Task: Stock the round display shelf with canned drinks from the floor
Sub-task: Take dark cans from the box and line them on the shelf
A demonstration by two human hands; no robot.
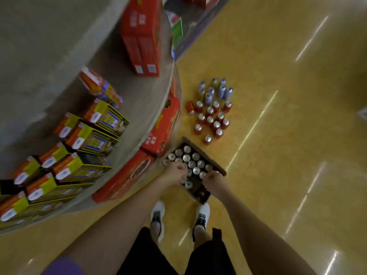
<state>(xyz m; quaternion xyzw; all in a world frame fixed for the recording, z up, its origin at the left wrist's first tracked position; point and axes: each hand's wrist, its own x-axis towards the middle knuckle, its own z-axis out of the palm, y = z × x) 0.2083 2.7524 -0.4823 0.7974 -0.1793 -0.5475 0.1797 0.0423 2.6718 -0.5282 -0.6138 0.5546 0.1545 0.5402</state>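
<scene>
Cardboard case [216, 165] of cans directly under both yr hands; left hand [174, 172] & right hand [213, 180] each curled on can tops, long axis running away from you

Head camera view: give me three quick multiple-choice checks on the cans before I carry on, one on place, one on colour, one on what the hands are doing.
1. Where is the cardboard box of cans?
A. On the round shelf
B. On the floor by the shelf's base, in front of the shoes
C. On a trolley

2. What colour are the loose cans nearest the box?
A. Red
B. Green
C. Black

3. What are the hands doing?
A. Both hang at the person's sides
B. One rests on the shelf
C. Both are down in the box, fingers curled on can tops

Answers:
1 B: the box sits on the yellow floor beside the round shelf.
2 A: that cluster is red with silver tops; the farther cans are pale blue.
3 C: the left hand and right hand both reach among the cans in the box.
</scene>
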